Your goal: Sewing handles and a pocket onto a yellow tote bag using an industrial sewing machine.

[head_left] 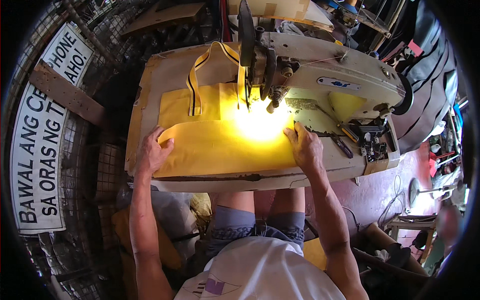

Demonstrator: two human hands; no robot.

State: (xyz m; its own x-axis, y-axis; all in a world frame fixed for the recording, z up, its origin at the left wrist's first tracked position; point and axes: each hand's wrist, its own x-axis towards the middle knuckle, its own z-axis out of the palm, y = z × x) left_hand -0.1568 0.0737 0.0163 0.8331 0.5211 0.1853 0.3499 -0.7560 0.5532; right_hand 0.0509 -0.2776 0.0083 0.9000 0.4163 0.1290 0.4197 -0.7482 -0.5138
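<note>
A folded piece of yellow fabric point(210, 147) lies across the sewing machine's bed, with a yellow strap handle point(191, 82) striped in black looping up from its far part. My left hand point(154, 151) grips the fabric's left edge, thumb on top. At the right edge, my right hand point(304, 146) has its fingers closed on the cloth near the front corner. Between the hands, a bright lamp glares on the fabric under the head of the sewing machine point(340, 60), so the needle and presser foot cannot be made out.
Dark-handled snips point(342, 146) and a yellow-and-black tool point(349, 132) lie right of my right hand, beside a tray of small metal parts point(375, 145). A wire mesh wall with a white sign point(40, 150) stands left. A fan point(415, 191) is at the right.
</note>
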